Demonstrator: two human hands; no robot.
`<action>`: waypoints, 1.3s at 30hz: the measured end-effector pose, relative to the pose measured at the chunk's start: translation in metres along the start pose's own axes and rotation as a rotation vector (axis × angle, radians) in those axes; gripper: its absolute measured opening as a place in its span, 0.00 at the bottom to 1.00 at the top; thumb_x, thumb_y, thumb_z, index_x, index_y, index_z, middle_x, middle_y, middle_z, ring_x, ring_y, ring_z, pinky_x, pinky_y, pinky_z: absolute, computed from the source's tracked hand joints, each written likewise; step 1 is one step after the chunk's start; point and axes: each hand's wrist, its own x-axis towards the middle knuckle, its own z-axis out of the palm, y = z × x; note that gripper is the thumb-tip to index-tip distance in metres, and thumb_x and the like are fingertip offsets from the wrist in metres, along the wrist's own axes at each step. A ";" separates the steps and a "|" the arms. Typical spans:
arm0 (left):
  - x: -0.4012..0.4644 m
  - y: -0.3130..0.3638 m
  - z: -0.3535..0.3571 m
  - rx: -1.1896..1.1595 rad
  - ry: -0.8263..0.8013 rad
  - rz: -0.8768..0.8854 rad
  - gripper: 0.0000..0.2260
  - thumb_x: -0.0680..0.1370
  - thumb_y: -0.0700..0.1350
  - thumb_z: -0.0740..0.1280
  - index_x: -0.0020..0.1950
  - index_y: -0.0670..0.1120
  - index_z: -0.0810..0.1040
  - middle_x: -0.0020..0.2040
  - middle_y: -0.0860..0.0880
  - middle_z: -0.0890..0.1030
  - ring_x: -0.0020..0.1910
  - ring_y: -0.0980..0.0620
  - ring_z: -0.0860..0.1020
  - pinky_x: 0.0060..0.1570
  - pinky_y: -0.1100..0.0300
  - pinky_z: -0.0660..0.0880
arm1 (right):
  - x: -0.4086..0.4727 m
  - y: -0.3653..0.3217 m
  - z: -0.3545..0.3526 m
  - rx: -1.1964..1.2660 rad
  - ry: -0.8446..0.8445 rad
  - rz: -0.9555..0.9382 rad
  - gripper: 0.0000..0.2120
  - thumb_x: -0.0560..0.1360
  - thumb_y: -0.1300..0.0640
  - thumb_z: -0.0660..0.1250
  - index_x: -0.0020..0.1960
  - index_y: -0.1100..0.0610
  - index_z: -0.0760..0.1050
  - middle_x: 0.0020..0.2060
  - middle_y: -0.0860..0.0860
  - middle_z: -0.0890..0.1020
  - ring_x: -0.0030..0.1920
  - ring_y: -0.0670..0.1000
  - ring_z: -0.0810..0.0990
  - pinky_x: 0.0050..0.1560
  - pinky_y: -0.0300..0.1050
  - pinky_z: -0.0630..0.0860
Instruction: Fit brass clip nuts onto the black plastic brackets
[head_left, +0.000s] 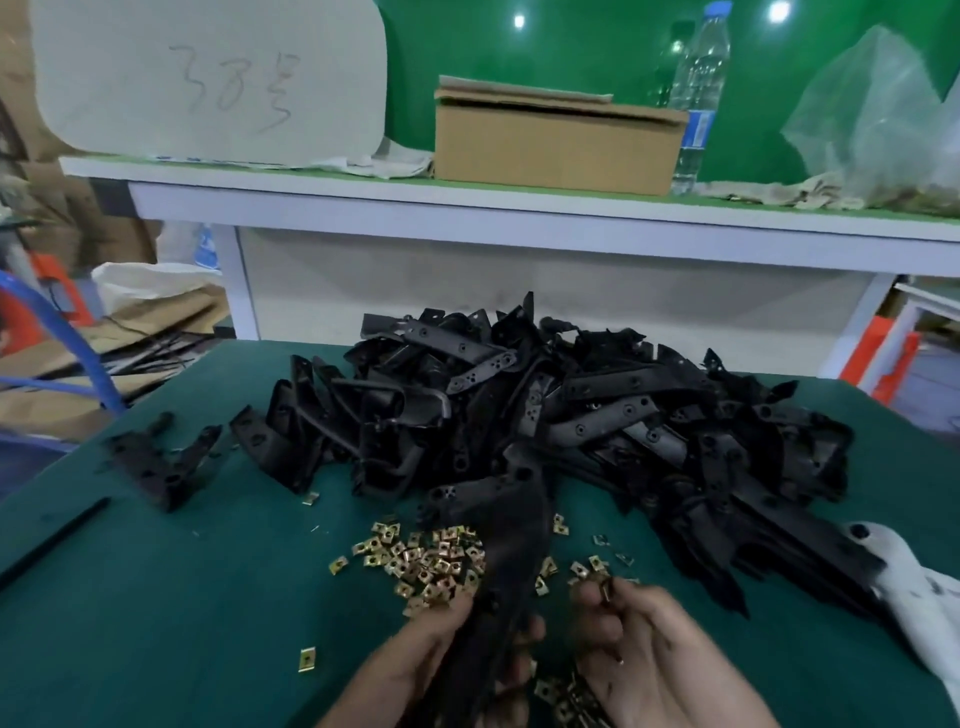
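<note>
Two hands at lower centre: left hand (436, 654) grips a matte black bracket (498, 545); right hand (654, 654) pinches a brass nut (607, 592), blurred, above scattered shiny nuts (426, 561).

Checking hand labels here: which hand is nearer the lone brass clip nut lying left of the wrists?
Left. The left hand, gripping the black bracket, sits just right of that clip nut; the right hand lies farther right, beyond the bracket.

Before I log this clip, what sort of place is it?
Probably a small factory assembly bench: a heap of black plastic brackets and loose brass clip nuts on a green work table, with a cardboard box on the shelf behind.
</note>
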 end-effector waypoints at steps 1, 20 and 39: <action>0.002 0.002 0.007 -0.116 -0.094 -0.013 0.14 0.78 0.38 0.71 0.57 0.28 0.81 0.49 0.29 0.81 0.27 0.40 0.81 0.31 0.47 0.80 | 0.000 0.002 0.002 -0.014 0.013 0.001 0.41 0.40 0.67 0.87 0.48 0.59 0.69 0.31 0.56 0.74 0.24 0.50 0.72 0.19 0.41 0.68; -0.019 -0.015 0.000 0.888 0.140 0.663 0.15 0.74 0.67 0.65 0.32 0.62 0.81 0.22 0.59 0.67 0.22 0.63 0.67 0.26 0.73 0.61 | -0.014 0.003 0.002 -0.265 0.092 -0.168 0.20 0.70 0.68 0.66 0.61 0.63 0.77 0.41 0.58 0.82 0.32 0.49 0.81 0.24 0.37 0.72; -0.020 -0.023 -0.008 1.544 -0.207 0.785 0.10 0.86 0.59 0.55 0.56 0.65 0.76 0.46 0.65 0.79 0.45 0.63 0.79 0.43 0.65 0.73 | -0.031 0.010 0.014 -1.151 -0.066 -0.366 0.07 0.71 0.48 0.77 0.44 0.49 0.82 0.36 0.44 0.82 0.36 0.42 0.78 0.35 0.31 0.72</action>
